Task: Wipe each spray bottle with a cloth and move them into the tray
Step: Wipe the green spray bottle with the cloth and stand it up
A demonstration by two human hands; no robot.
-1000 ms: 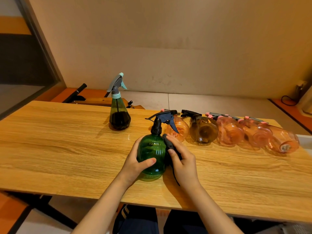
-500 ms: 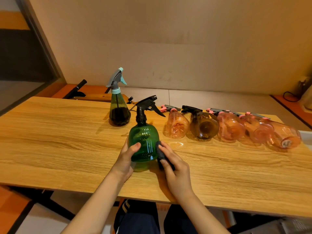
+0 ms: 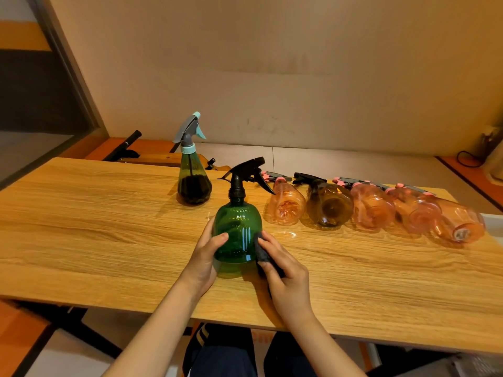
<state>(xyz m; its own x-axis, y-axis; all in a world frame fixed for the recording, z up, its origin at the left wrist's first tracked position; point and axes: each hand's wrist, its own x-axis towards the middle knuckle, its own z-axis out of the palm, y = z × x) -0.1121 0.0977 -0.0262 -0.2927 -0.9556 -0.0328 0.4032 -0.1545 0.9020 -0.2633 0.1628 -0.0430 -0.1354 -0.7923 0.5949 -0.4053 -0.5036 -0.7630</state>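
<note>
A round green spray bottle (image 3: 237, 232) with a black trigger head stands upright near the table's front middle. My left hand (image 3: 205, 257) grips its left side, thumb across the front. My right hand (image 3: 285, 278) holds a dark cloth (image 3: 262, 251) pressed against the bottle's lower right side. Behind it stands a tall dark-green spray bottle (image 3: 193, 180) with a grey and teal head. Several pink and amber spray bottles (image 3: 373, 208) lie on their sides in a row to the right. No tray can be made out with certainty.
The wooden table (image 3: 95, 227) stretches wide to the left and in front. A pale edge (image 3: 494, 221) shows at the far right past the lying bottles. A black pole (image 3: 125, 145) and a wooden piece lie on the floor behind the table.
The green bottle has shifted left, away from the lying row, and its trigger head now stands clear. My right hand with the cloth has slid down to the bottle's lower right side.
</note>
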